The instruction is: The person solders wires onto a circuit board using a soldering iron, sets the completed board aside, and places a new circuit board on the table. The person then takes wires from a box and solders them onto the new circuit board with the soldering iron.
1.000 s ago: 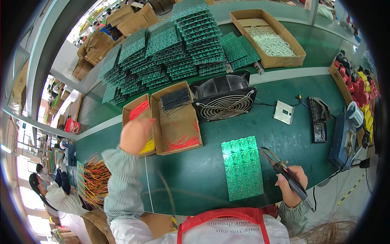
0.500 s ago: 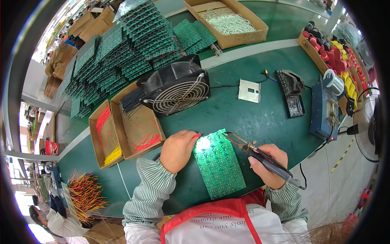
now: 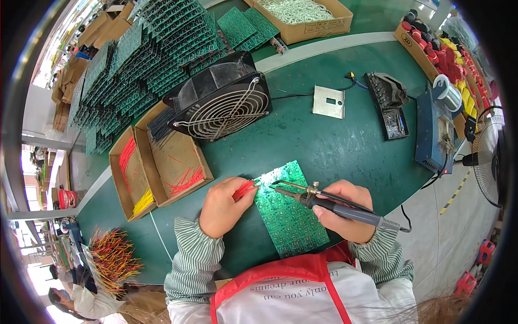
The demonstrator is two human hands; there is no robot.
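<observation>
Head view: the green circuit board [image 3: 288, 213] lies flat on the green bench, just in front of the black fan [image 3: 224, 102]. The left hand [image 3: 224, 208] rests at the board's left edge, fingers pinched together on a small bundle of red wires [image 3: 245, 189]. The right hand [image 3: 342, 208] is closed around the soldering iron [image 3: 324, 202], its tip over the board's upper left part. To solder well, I judge the wire end should sit steady against the board while the tip touches the joint only briefly
</observation>
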